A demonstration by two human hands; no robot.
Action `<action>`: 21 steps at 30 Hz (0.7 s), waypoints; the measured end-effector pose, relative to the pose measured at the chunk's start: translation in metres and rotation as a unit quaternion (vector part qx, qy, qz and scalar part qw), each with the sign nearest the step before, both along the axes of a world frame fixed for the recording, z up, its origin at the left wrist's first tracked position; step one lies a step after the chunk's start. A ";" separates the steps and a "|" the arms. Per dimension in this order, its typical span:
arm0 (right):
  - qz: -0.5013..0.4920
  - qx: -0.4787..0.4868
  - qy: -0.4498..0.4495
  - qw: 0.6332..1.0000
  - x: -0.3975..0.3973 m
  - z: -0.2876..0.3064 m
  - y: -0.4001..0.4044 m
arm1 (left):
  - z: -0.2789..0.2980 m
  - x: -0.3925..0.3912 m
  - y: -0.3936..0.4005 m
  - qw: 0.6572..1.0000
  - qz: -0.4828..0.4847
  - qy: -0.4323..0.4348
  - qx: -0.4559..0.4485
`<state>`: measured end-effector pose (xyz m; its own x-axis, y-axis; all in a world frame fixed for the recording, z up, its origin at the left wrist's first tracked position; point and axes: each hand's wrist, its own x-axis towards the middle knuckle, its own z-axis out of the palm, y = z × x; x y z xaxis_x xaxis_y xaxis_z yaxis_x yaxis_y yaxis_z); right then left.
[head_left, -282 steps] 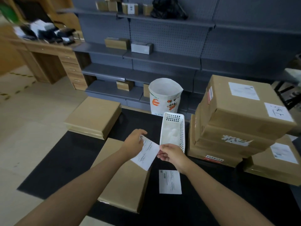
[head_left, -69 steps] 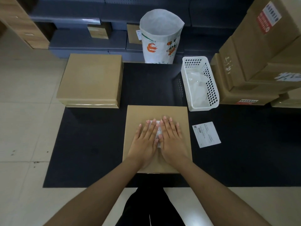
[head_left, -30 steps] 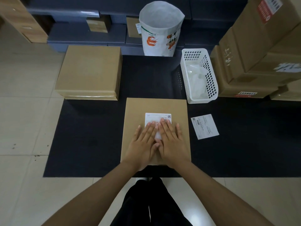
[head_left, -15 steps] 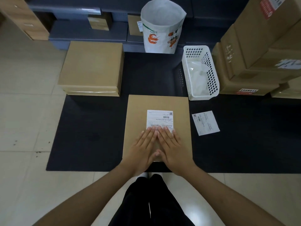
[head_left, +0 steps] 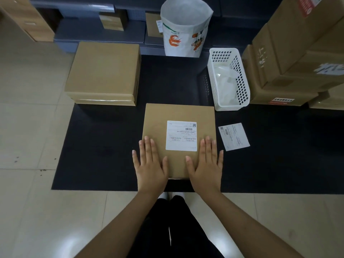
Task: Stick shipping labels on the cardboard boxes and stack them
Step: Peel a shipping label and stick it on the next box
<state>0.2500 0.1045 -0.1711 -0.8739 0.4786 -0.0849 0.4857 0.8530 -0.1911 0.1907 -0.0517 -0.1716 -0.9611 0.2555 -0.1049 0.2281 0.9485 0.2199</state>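
A flat cardboard box [head_left: 157,116] lies on the black mat [head_left: 104,146] in front of me, with a white shipping label [head_left: 181,135] stuck on its top. My left hand [head_left: 149,163] rests flat over the box's near left edge, fingers spread. My right hand [head_left: 206,163] lies flat over its near right edge, beside the label. Neither hand holds anything. A loose label [head_left: 234,136] lies on the mat to the right of the box. An unlabelled box [head_left: 104,71] sits at the back left.
A white perforated basket [head_left: 228,79] with crumpled backing paper stands right of centre. A stack of labelled boxes [head_left: 297,58] fills the right side. A white printed bag [head_left: 185,27] stands at the back, before grey shelves [head_left: 100,32]. Tiled floor [head_left: 28,127] surrounds the mat.
My hands have slid down off the label and moved apart to the box's near left and right edges. The whole label now shows.
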 end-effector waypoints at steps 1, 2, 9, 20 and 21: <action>0.002 -0.002 -0.001 1.000 0.000 -0.001 0.000 | 0.001 0.000 0.001 1.000 0.001 -0.006 0.004; 0.004 -0.005 -0.001 1.000 -0.001 -0.002 0.000 | 0.001 0.000 0.002 1.000 0.000 -0.011 0.013; -0.142 -0.093 0.087 0.982 0.003 0.007 0.011 | 0.016 -0.009 -0.024 0.970 0.112 -0.055 0.209; -0.290 -0.220 0.074 0.929 -0.005 -0.002 0.016 | 0.013 -0.019 -0.017 0.829 0.289 -0.225 0.423; -0.291 -0.223 0.078 0.927 -0.005 -0.002 0.016 | 0.013 -0.018 -0.017 0.830 0.288 -0.224 0.422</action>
